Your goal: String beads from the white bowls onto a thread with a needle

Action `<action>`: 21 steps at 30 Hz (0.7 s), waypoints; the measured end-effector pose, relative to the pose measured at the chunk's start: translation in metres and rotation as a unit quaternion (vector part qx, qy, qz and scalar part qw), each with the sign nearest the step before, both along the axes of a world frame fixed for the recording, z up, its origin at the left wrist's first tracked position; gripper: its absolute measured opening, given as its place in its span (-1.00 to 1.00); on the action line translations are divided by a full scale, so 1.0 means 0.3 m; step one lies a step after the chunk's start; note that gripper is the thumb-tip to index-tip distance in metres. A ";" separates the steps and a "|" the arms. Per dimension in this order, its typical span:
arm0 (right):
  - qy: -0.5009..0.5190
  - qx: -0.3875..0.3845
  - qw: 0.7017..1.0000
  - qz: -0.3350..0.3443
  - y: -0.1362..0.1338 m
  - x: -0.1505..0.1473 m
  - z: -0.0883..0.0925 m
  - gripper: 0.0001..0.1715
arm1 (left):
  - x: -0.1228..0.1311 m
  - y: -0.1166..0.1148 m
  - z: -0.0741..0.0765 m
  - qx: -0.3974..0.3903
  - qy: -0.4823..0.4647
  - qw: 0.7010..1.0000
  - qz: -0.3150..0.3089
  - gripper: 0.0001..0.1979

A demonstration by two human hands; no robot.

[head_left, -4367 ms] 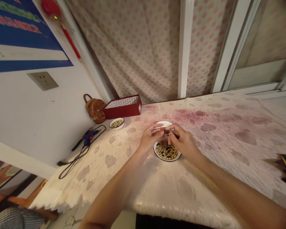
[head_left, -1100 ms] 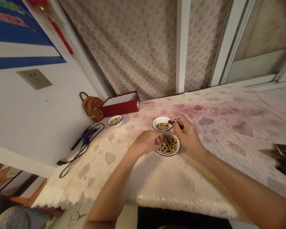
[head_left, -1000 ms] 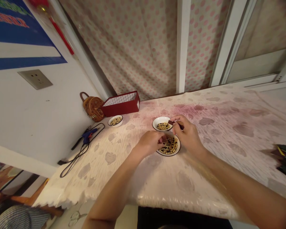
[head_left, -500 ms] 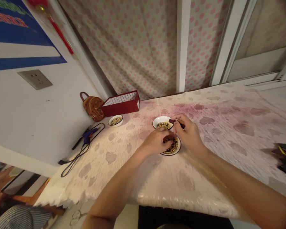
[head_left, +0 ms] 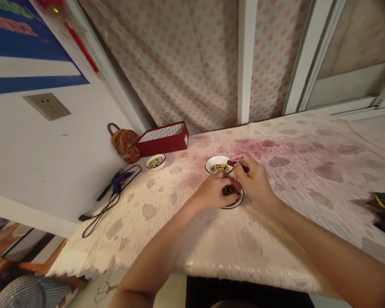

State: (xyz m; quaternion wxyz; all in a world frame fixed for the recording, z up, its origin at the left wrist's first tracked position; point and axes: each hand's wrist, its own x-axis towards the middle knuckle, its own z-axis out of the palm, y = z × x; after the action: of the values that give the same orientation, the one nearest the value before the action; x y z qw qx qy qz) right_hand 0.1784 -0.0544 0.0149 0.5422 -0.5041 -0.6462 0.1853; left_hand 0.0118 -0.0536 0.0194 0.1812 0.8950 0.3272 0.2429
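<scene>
My left hand point(head_left: 216, 191) is over the near white bowl point(head_left: 240, 201), which has a dark rim and small yellow and dark grains or beads in it. The fingers curl down into that bowl, with a gap between thumb and forefinger; dark pieces show in the gap. Just beyond stands a second white bowl point(head_left: 213, 161) holding similar yellow and black pieces. At its right edge my right hand point(head_left: 255, 177) is closed on a small dark brown object point(head_left: 244, 167). Its fingers partly cover it, so its kind is unclear.
A third bowl point(head_left: 155, 161) of grains stands left, before a red open box point(head_left: 163, 141) and a small brown backpack point(head_left: 126, 145). A blue glue gun point(head_left: 118, 183) with its cord lies near the wall. A person's striped clothing point(head_left: 22, 293) shows at lower left.
My left hand has shifted slightly in the near bowl, and the gap between its thumb and forefinger has widened. The right hand and its brown object look unmoved.
</scene>
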 end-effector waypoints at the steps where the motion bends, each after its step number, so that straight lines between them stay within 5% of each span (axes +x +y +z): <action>1: 0.003 0.001 1.000 0.004 0.000 0.000 -0.001 -0.78 | 0.002 0.001 -0.003 0.004 0.012 1.000 0.003 -0.88; 6: 0.002 -0.002 1.000 0.001 0.005 -0.001 -0.004 -0.79 | -0.029 0.012 0.025 0.027 0.043 0.998 0.047 -0.91; 12: 0.002 -0.004 1.000 0.010 0.009 0.002 -0.010 -0.78 | -0.111 0.003 0.090 -0.067 0.066 0.996 -0.006 -0.80; 21: 0.011 -0.005 1.000 0.011 0.014 0.002 -0.012 -0.79 | -0.057 0.002 0.075 -0.020 0.127 0.989 0.072 -0.87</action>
State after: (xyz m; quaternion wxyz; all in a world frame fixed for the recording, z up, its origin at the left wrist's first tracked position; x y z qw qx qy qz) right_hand 0.1790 -0.0502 0.0112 0.5448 -0.4974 -0.6447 0.2006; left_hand -0.0053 -0.0529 0.0420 0.1378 0.8890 0.4157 0.1335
